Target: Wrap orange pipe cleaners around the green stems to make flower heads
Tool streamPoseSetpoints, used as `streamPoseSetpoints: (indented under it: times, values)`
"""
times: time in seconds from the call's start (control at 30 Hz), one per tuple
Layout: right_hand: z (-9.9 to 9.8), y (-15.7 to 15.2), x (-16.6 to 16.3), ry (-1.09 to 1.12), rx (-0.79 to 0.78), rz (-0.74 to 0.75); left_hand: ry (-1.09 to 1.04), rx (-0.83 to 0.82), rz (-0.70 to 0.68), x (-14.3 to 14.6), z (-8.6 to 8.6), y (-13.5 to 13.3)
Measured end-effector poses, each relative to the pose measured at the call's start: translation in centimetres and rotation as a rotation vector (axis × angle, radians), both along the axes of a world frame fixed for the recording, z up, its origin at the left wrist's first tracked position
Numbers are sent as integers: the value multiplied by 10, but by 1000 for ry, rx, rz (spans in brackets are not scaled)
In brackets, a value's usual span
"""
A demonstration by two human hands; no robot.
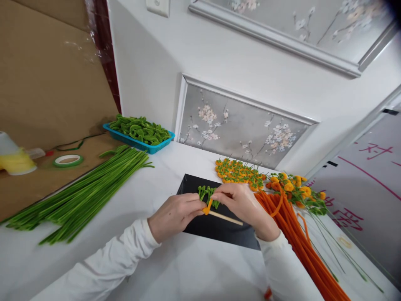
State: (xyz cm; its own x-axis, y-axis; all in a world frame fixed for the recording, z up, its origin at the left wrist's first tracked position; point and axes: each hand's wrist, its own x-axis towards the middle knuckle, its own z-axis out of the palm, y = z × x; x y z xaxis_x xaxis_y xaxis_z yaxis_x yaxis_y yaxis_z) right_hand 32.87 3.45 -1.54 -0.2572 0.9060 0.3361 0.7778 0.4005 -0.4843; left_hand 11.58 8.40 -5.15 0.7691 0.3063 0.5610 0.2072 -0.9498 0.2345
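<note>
My left hand (175,214) and my right hand (242,205) meet over a black mat (219,232) on the white table. Both are closed in a pinch on an orange pipe cleaner (207,207) that curls around a thin wooden stick (225,218). The stick points out to the right, under my right hand. A small cluster of green curled pieces (205,193) lies on the mat just behind my fingers.
A long bundle of green pipe cleaners (84,194) lies at left, orange ones (300,242) at right. Finished orange flowers (238,172) and stemmed ones (294,188) sit behind. A blue tray (138,144) holds green curls. Green tape roll (68,160) on cardboard.
</note>
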Motion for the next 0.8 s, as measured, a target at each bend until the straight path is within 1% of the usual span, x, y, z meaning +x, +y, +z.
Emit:
streamPoseSetpoints:
  times: [0.1,0.17,0.3,0.37,0.43,0.57,0.7,0.8]
  values:
    - [-6,6,5,55,-158,10,-24,-43,-16,1,1,-2]
    - [-11,9,6,76,-232,31,-65,-55,-19,1,2,-3]
    - [-17,5,4,123,-271,114,-157,-88,-2,2,3,-4]
    - [-17,1,1,145,-270,112,-216,-142,47,2,2,-4]
    - [-16,-4,-4,123,-272,80,-264,-201,116,2,1,-3]
    - [-16,-14,-14,-8,-199,73,-266,-249,212,1,-1,0]
    - [-17,-24,-19,-145,-61,37,-191,-252,265,-1,-4,3]
    - [-16,-28,-20,-240,92,-24,-144,-236,273,-2,-5,4]
